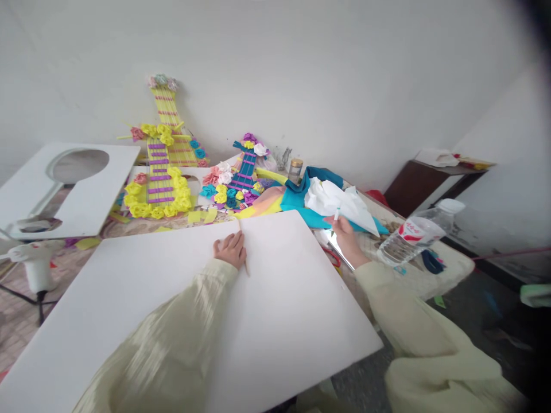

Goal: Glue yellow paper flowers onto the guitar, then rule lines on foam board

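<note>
A large white board [275,310] lies in front of me, sloping across the table. My left hand [231,250] rests palm down near its far edge, fingers apart, over a thin tan strip [247,267] that runs out from under it. Past the board's right edge, my right hand [346,241] is raised with a slim white pen [337,213] pinched upright in its fingers. Its tip is too small to make out. Beneath that hand, red-handled scissors [332,257] are partly visible beside the board.
Flower-trimmed guitar-like crafts [160,172] lean at the wall. A cut-out white board [26,172] and a glue gun [38,265] are at left. Coloured crepe paper [301,209], white paper [340,198], a jar [295,167] and a water bottle [415,235] sit behind and right.
</note>
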Demonstrator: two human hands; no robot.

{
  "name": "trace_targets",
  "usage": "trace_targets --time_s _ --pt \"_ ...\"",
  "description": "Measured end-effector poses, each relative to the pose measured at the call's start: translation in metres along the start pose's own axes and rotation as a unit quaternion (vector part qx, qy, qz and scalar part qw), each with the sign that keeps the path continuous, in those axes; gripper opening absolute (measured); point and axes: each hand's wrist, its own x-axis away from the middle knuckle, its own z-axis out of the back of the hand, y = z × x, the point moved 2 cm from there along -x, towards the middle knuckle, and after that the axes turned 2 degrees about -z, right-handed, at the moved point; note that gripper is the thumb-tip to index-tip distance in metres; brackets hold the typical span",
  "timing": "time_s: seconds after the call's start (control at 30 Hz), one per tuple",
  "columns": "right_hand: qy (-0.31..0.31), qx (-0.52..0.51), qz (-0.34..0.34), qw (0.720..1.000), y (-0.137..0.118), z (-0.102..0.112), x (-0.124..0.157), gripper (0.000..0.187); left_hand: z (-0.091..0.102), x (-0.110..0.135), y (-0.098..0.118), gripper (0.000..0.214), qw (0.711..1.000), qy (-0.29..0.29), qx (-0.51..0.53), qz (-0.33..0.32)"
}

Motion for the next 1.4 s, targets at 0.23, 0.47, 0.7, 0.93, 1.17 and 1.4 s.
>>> trace_targets --time_s 0.23,0.47,0.7,0.93,1.17,1.4 --pt "0.045 -0.071 0.024 0.996 -0.046 -0.008 -0.019 0.03 0.0 0.0 0.0 0.044 1.0 -0.012 -0.002 0.003" --pt "-0.082 -0.211 -0.012 0.974 -0.094 -0.101 -0.03 0.024 0.0 0.001 0.001 0.044 1.0 -0.008 -0.005 0.013" --pt "-0.159 -0.25 -0.077 0.952 -0.112 -0.12 -0.045 0.014 -0.003 0.0 -0.001 0.044 1.0 -0.005 0.002 0.012" --pt "-0.123 -0.266 -0.098 0.951 -0.118 -0.091 -0.058 0.012 -0.004 0.0 0.0 0.045 1.0 -0.004 0.01 0.014" --pt "-0.136 -0.28 -0.143 0.94 -0.087 -0.153 -0.041 0.012 -0.004 0.001 -0.001 0.046 1.0 0.002 0.01 0.005" --pt "-0.124 -0.251 -0.192 0.941 -0.041 -0.199 -0.037 0.015 -0.007 0.002 -0.001 0.045 1.0 0.019 0.016 0.001"
